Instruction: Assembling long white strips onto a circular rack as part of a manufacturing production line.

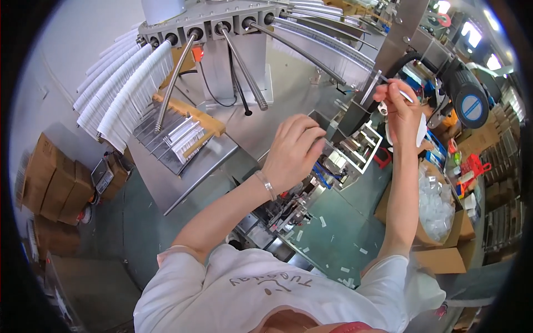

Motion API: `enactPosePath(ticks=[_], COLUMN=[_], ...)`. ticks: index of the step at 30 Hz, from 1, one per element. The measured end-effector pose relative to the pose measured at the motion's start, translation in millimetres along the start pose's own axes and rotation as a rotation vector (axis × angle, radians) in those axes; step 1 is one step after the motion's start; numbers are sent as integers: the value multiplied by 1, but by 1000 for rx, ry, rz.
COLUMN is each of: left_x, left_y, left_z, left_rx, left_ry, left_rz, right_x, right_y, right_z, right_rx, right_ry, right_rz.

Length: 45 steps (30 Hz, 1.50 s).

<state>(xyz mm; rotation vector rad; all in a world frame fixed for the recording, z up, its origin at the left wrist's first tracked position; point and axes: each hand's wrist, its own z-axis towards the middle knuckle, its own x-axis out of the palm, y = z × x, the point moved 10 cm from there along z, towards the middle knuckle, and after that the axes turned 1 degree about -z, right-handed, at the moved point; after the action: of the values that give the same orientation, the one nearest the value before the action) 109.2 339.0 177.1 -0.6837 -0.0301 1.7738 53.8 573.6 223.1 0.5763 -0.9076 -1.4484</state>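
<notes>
My left hand (pixel 297 147) is in the middle, beside a grey metal block (pixel 333 131) on the machine. Its fingers are bent and drawn together; whatever they may hold is hidden. Raised at the right, my right hand (pixel 401 108) pinches a thin pale stick (pixel 407 96) between thumb and fingers. Just left of that hand, a slim metal bar (pixel 371 89) slants down to the machine. Above both hands, a round metal carousel (pixel 233 25) carries radiating rods. A bare threaded rod (pixel 244 72) points toward me, while rows of white strips (pixel 136 91) hang from others at left.
A steel table (pixel 183 186) bears a wooden-edged rack (pixel 194 114) with white pieces. A dark round motor housing (pixel 471 102) stands right of my right hand. Cardboard boxes (pixel 53 177) are stacked at left; an open carton of clear bags (pixel 436 208) stands at right. White scraps lie on the green floor (pixel 347 233).
</notes>
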Motion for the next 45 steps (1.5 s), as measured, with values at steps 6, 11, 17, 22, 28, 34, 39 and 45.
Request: enactPosePath(ticks=[6, 11, 17, 22, 28, 34, 39, 45], left_x=[22, 35, 56, 53, 52, 47, 69, 109], left_y=[-6, 2, -1, 0, 0, -4, -90, -80], left_z=[44, 92, 114, 113, 113, 107, 76, -6], left_rx=[7, -181, -131, -126, -135, -149, 197, -273], left_ry=[-122, -270, -231, -278, -295, -266, -115, 418], left_rz=[-151, 10, 316, 421, 453, 200, -214, -803], right_x=[-57, -91, -115, -115, -118, -105, -133, -119], right_y=[23, 51, 78, 94, 97, 93, 98, 76], right_z=[-39, -74, -101, -115, -127, -126, -143, -201], right_rx=[-98, -101, -128, -142, -111, -84, -101, -37], right_ry=[-81, -119, -166, -204, -220, -195, -272, -357], right_rz=[83, 36, -29, -47, -77, -9, 196, 218])
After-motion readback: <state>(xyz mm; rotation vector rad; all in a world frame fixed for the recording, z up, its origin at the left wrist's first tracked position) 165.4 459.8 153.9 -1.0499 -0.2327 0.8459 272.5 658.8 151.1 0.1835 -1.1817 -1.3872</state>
